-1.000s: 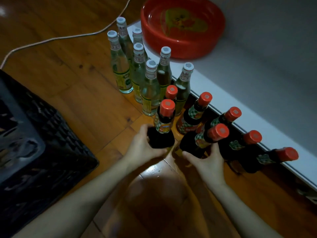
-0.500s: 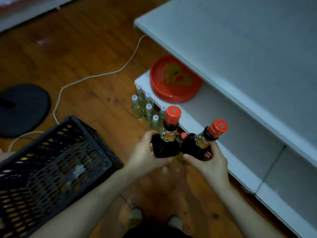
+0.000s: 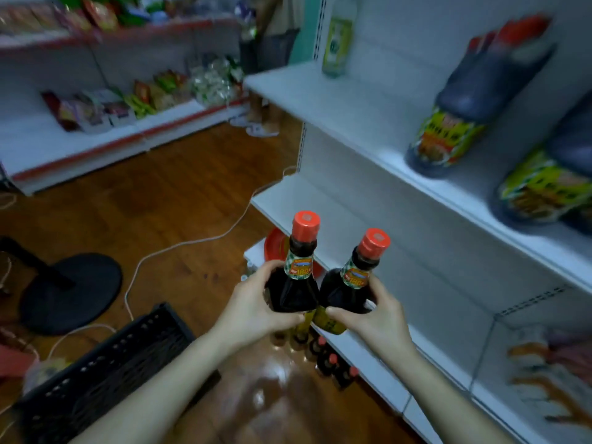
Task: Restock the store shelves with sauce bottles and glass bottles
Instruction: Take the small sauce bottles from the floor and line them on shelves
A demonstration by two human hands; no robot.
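Step in hand: carrying two sauce bottles to the shelf unit [image 3: 358, 116].

The left hand [image 3: 253, 304] grips the left-hand sauce bottle [image 3: 293, 288] round its body. The right hand [image 3: 376, 310] grips the right-hand sauce bottle [image 3: 347, 291] the same way. Both bottles are held upright, side by side and touching, in front of the shelf unit. Further red-capped bottles [image 3: 333, 363] stand on the floor at the unit's foot.

Next move, as judged: lift both bottles to a bare board, seat them upright, then release.
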